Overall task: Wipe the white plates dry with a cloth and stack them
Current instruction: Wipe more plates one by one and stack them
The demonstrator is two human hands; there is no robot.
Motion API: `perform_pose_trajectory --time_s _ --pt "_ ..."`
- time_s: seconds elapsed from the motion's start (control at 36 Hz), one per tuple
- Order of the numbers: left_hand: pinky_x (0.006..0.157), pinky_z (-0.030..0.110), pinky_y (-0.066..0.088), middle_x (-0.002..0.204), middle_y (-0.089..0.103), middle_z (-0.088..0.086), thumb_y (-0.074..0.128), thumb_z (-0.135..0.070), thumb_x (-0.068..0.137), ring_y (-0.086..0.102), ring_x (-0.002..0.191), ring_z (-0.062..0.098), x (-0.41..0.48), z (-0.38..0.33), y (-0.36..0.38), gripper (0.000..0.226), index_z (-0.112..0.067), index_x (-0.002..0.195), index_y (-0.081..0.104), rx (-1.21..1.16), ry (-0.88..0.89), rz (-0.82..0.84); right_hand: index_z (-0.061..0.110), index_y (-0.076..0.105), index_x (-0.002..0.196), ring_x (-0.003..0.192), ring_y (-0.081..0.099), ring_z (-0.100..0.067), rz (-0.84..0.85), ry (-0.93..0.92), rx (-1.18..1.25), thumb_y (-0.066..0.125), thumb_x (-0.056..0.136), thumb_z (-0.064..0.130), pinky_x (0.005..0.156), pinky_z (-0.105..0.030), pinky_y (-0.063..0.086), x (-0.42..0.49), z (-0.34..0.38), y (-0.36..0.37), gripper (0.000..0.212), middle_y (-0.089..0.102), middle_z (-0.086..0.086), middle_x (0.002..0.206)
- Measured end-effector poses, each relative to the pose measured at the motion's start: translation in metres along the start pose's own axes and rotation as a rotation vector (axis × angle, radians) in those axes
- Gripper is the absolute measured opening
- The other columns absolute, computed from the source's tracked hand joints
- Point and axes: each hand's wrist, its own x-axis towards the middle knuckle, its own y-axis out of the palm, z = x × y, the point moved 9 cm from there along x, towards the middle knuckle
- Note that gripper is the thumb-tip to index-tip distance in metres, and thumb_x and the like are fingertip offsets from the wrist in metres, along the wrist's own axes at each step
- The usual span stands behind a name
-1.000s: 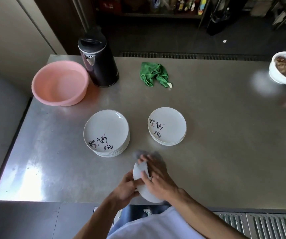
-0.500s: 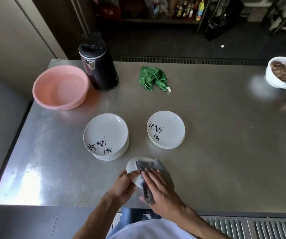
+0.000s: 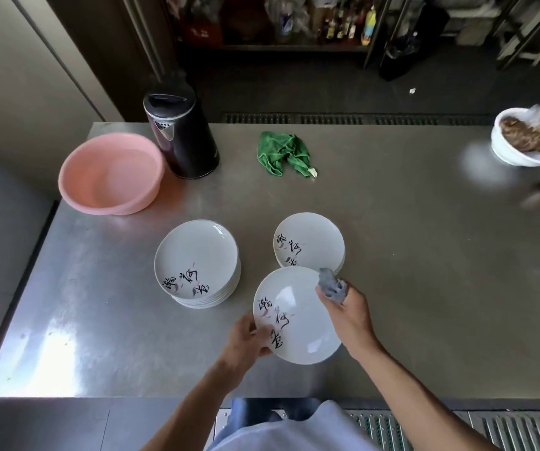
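At the near edge of a steel counter (image 3: 425, 255), lower centre of the frame, a person's left hand (image 3: 245, 341) pinches the rim of a white plate (image 3: 296, 315), held face up just above the surface. At the plate's right rim, the right hand (image 3: 348, 312) clutches a bunched grey cloth (image 3: 332, 286). The wiping of this plate looks close to done. The next move likely calls for setting it squarely on one of two piles: the taller stack (image 3: 197, 263) just to the left, or the shorter stack (image 3: 309, 244) directly behind, whose near rim the held plate overlaps in view. Which pile holds the dried plates cannot be told. Across the upper frame stand a pink basin (image 3: 109, 172), a black jug (image 3: 180, 135), a crumpled green cloth (image 3: 283, 153) and, far right, a white bowl (image 3: 529, 138) of brown food. All sit well apart from the stacks, and nothing appears to block the way to either.
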Motion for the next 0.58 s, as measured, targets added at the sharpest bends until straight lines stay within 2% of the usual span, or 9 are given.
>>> perform_pose_trajectory --time_s 0.11,0.22,0.28,0.33,0.47,0.58 --pt "0.078 0.047 0.064 0.110 0.075 0.013 0.054 0.000 0.102 0.074 0.093 0.024 0.002 0.000 0.005 0.023 -0.012 0.120 0.063 -0.065 0.041 -0.033 0.035 0.064 0.076 0.054 0.049 0.002 -0.115 0.000 -0.007 0.077 0.084 0.023 0.051 -0.014 0.040 0.004 -0.004 -0.016 0.019 0.064 0.018 0.063" --pt "0.068 0.037 0.063 0.101 0.078 0.008 0.054 0.000 0.101 0.075 0.090 0.023 0.010 -0.008 0.009 0.021 -0.014 0.112 0.066 -0.095 0.088 -0.106 0.034 0.061 0.077 0.055 0.049 0.004 -0.177 0.011 -0.075 0.073 0.076 0.038 0.053 -0.016 0.042 0.006 -0.010 -0.031 0.013 0.066 0.017 0.067" --pt "0.066 0.033 0.061 0.101 0.077 0.008 0.055 -0.001 0.101 0.074 0.092 0.023 0.017 -0.018 0.011 0.024 -0.020 0.110 0.067 -0.107 0.119 -0.144 0.036 0.063 0.079 0.060 0.054 0.001 -0.187 0.048 -0.074 0.073 0.078 0.030 0.060 -0.025 0.051 0.008 -0.020 -0.036 0.011 0.068 0.016 0.070" --pt "0.066 0.033 0.062 0.103 0.075 0.006 0.056 -0.002 0.100 0.072 0.093 0.020 0.028 -0.028 0.014 0.026 -0.021 0.113 0.067 -0.115 0.144 -0.190 0.038 0.063 0.079 0.061 0.057 0.004 -0.206 0.062 -0.112 0.071 0.081 0.016 0.065 -0.030 0.053 0.010 -0.026 -0.041 0.023 0.068 0.018 0.073" --pt "0.076 0.051 0.064 0.109 0.071 0.005 0.053 -0.003 0.097 0.068 0.103 0.029 0.058 -0.052 0.022 0.033 -0.015 0.126 0.065 -0.060 0.177 -0.303 0.044 0.060 0.075 0.057 0.053 0.012 -0.240 0.035 -0.197 0.065 0.083 0.006 0.054 -0.015 0.045 0.006 -0.021 -0.047 0.039 0.065 0.026 0.071" --pt "0.077 0.050 0.064 0.118 0.068 0.014 0.051 -0.002 0.097 0.066 0.108 0.035 0.080 -0.061 0.028 0.039 -0.016 0.131 0.063 -0.053 0.119 -0.363 0.030 0.060 0.073 0.061 0.057 0.008 -0.179 0.044 -0.193 0.066 0.083 0.002 0.059 -0.015 0.045 0.005 -0.019 -0.043 0.030 0.067 0.021 0.070"
